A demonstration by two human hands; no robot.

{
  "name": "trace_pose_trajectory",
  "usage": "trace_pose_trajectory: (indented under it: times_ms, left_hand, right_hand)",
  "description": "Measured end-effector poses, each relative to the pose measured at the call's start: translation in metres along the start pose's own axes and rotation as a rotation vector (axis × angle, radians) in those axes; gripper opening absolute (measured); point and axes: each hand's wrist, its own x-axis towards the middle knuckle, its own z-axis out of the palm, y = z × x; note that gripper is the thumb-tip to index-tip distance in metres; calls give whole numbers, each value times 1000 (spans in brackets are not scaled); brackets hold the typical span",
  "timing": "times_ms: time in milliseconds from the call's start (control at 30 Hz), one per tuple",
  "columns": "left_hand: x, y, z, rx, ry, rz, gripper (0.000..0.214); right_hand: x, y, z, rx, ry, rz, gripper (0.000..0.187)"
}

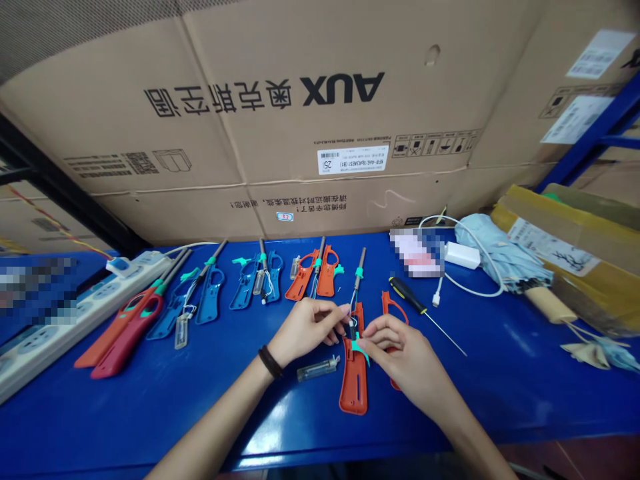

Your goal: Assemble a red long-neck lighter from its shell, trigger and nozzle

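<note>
On the blue table lies an orange lighter half-shell [354,383], its hollow side up. My right hand [405,353] pinches a green trigger [357,345] at the middle of this shell. My left hand [310,330] is closed at the shell's upper end, fingertips by the thin wires [354,308]; what it grips, if anything, is hidden. Those wires lead up to a metal lighter tube [361,263] with a green collar. A clear fuel tank [319,368] lies below my left hand. The other orange half-shell [394,307] is partly covered by my right hand.
Left stand opened blue lighters [207,297], an opened orange lighter [326,270] and closed red lighters [127,337], beside a power strip [37,330]. Right are a screwdriver [410,297], a white charger [461,255], an umbrella [500,257] and a taped box [575,247]. Cardboard [280,40] stands behind.
</note>
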Motion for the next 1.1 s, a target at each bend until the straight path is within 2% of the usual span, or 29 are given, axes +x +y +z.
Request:
trace_pose_trajectory:
  times_ms: [200, 300, 500, 733, 933, 1100]
  left_hand:
    - [0, 1, 1, -52, -34, -9, 37]
    - [0, 1, 2, -134, -60, -55, 37]
    - [1, 2, 2, -253, -8, -169, 33]
    - [-1, 4, 2, -261, -41, -173, 31]
    - [-1, 4, 1, -256, -50, -226, 30]
    - [0, 3, 1, -250, -47, -261, 26]
  right_hand:
    - [-1, -1, 1, 14, -11, -20, 15]
    - [-3, -3, 2, 16, -5, -28, 14]
    - [-6, 1, 1, 77, -84, 30, 17]
    - [-7, 5, -10, 102, -89, 49, 24]
    - [-6, 7, -9, 133, -100, 101, 37]
    - [-3, 11, -8, 132, -34, 92, 36]
